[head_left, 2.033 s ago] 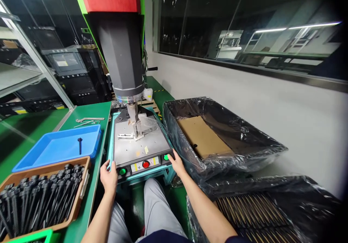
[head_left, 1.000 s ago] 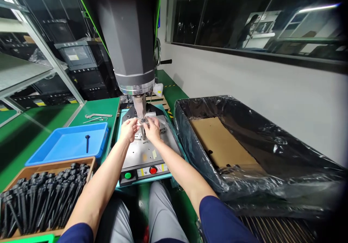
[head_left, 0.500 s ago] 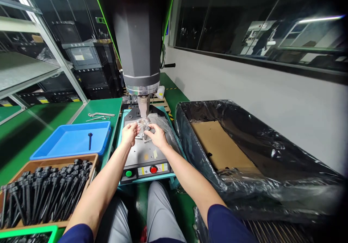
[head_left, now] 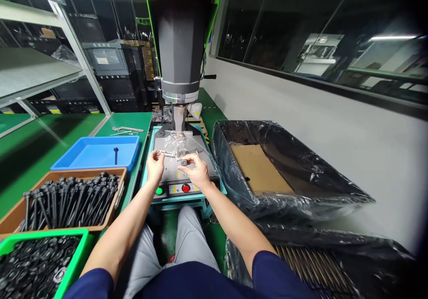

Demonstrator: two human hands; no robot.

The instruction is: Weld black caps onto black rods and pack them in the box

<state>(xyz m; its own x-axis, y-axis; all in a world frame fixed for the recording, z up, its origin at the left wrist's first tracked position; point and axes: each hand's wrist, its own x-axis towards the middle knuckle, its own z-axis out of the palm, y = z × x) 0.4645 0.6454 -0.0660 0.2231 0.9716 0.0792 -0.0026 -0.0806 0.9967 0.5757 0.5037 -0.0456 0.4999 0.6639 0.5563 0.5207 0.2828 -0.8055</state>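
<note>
- Hands, two: the right hand [head_left: 196, 172] pinches one small dark part [head_left: 183, 162] between thumb and fingertips, just above the plate and below the fixture; the left hand [head_left: 155, 167] has thumb and fingers drawn close beside a pale strip [head_left: 165, 153]; whether it grips anything cannot be told; the hands are apart from each other.
- Press, one: grey head [head_left: 182, 45], red above; one tapered tool [head_left: 179, 117] points down over one metal fixture [head_left: 179, 149]; clear plastic film [head_left: 180, 141] lies about the fixture.
- Buttons, two visible: one green button [head_left: 159, 191], one red button [head_left: 185, 187]; both on the front panel.
- Containers at left, three: blue tray [head_left: 96, 149] with one black stem [head_left: 116, 156]; brown bin [head_left: 76, 172] of long black stems [head_left: 73, 201], too many to count; green bin [head_left: 76, 258] of black rings [head_left: 36, 263], likewise uncounted.
- Boxes at right, two, lined with dark plastic: the upper box [head_left: 301, 198] holds one cardboard sheet [head_left: 261, 167]; the lower box [head_left: 381, 245] holds rows of slender parts [head_left: 310, 263].
- Surface: a grey metal plate [head_left: 167, 169]; a green bench [head_left: 133, 118] bearing one wrench [head_left: 129, 129].
- Room: metal shelving [head_left: 40, 74] and stacked crates [head_left: 109, 60] at left; a pale wall [head_left: 284, 107] below dark windows [head_left: 277, 27] at right.
</note>
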